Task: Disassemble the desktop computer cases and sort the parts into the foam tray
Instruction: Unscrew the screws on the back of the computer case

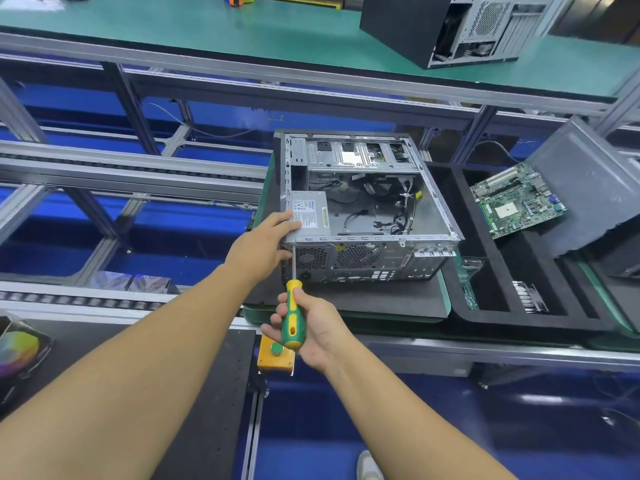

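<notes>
An open grey computer case (433, 216) lies on its side on a dark foam pad, rear panel toward me. Its silver power supply (313, 213) sits in the near left corner. My left hand (263, 242) grips that corner, thumb on the power supply's top. My right hand (311, 329) holds a green and yellow screwdriver (293, 320), whose shaft points up to the rear panel's top left corner. A black foam tray (485, 282) stands to the right; a green motherboard (516, 199) leans in it.
A grey side panel (588, 188) leans at the tray's far right. Another computer case (450, 26) stands on the green bench behind. A yellow button box (275, 358) is mounted at the near rail. Aluminium conveyor frames run to the left.
</notes>
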`<state>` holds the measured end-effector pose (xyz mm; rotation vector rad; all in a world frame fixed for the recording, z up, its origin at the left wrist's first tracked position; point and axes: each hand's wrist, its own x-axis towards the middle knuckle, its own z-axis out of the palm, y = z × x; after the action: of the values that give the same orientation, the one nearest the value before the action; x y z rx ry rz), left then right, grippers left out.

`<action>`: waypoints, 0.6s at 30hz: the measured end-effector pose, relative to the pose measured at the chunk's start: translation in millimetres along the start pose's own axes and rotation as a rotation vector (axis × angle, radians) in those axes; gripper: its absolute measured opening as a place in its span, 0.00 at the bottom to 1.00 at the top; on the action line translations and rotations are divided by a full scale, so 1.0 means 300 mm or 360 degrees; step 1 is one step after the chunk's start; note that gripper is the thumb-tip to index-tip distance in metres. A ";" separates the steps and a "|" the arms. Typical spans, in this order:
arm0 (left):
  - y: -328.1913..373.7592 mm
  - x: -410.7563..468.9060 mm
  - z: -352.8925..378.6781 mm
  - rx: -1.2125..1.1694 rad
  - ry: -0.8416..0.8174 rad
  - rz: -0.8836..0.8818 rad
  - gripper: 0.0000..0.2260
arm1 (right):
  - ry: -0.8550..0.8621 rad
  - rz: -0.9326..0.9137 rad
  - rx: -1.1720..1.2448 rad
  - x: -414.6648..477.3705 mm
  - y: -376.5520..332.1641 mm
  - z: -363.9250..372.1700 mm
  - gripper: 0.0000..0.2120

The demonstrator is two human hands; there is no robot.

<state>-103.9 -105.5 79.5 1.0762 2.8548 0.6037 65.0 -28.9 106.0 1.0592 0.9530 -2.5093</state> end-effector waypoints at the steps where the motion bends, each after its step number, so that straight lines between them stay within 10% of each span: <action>1: 0.001 -0.001 -0.005 0.0011 -0.0001 -0.0002 0.29 | 0.0043 0.0003 -0.0030 -0.004 -0.004 0.003 0.14; 11: 0.007 -0.010 -0.003 0.0038 0.0014 -0.0001 0.27 | 0.0478 -0.0514 -0.1127 0.002 -0.004 0.003 0.11; 18: 0.002 -0.013 0.012 -0.0022 0.0033 -0.0005 0.27 | 0.0052 -0.0101 -0.0576 -0.018 -0.030 -0.040 0.18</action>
<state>-100.0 -106.4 76.0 1.0699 2.8644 0.6373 71.2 -14.2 107.8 0.9684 1.4032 -2.2505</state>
